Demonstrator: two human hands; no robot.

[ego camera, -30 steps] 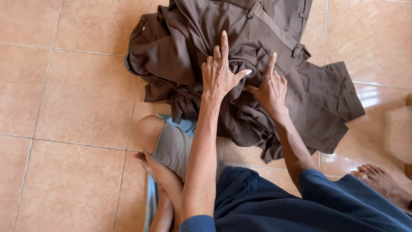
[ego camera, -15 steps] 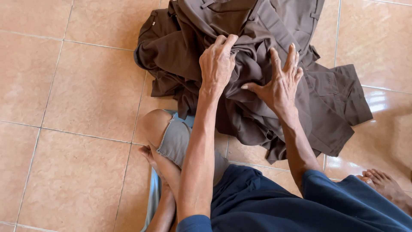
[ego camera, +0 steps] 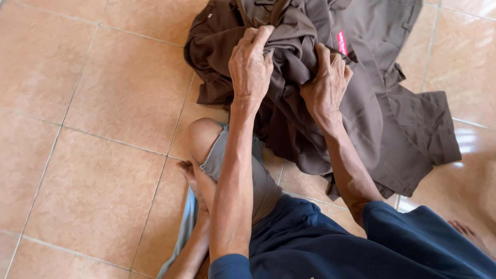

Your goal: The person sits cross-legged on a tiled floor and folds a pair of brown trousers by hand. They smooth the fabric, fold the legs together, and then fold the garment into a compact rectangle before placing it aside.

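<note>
Both hands have closed since the earlier frame: the left hand (ego camera: 251,67) and right hand (ego camera: 326,85) now each grip bunched folds of the brown garment (ego camera: 382,108), heaped on the tiled floor (ego camera: 103,103) at upper centre.

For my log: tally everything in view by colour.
Brown: 1, the garment, gripped by the left hand and right hand
Red: 1, the tag on it
Grey: 1, the shorts
Navy: 1, the shirt
Total: 4
</note>
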